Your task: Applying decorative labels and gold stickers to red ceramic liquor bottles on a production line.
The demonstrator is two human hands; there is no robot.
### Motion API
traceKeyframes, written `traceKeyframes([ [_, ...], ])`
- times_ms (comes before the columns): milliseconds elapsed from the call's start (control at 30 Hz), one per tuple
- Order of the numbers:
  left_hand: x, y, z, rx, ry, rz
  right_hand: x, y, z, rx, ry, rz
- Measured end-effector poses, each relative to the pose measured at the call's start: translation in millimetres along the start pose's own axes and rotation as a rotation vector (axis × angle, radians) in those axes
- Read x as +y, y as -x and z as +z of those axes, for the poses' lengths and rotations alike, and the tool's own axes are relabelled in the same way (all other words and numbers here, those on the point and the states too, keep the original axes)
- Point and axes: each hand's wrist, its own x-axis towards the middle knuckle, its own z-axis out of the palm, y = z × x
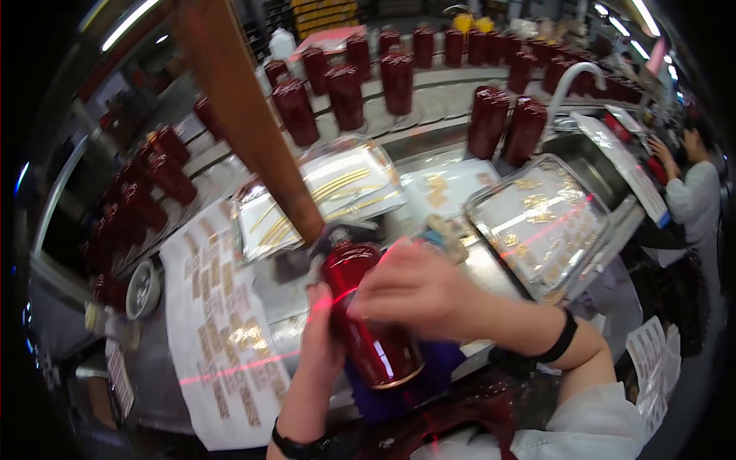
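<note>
A glossy dark-red bottle (389, 356) leans at a slant in front of me, its narrow neck pointing away and its base toward me. My left hand (318, 333) is wrapped round the bottle's left side. Over its upper right side is my right hand (410, 287), blurred, with fingers bent and drawn together. Anything between those fingers is hidden. Beneath the bottle lies a dark blue cloth (445, 362). A thin red light line crosses the bottle and my hands.
Left lies a white sheet (180, 307) with rows of gold pieces. Behind the bottle sits a clear-wrapped tray (244, 207) of gold strips; another tray (537, 162) stands right, near a white faucet (576, 70). Red bottles (345, 96) line a conveyor. A brown post (238, 107) slants down. Another person (694, 192) works at right.
</note>
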Motion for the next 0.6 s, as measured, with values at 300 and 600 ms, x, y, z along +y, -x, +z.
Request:
traceKeyframes([
  [300,2.5,6.3,-6.6,-0.012,0.104,-0.027,-16.9,9.9,6.7,0.041,-0.199,-0.024],
  [600,37.7,34.2,1.7,0.266,-0.558,0.084,33.1,90.1,-92.9,0.109,-0.083,0.720],
])
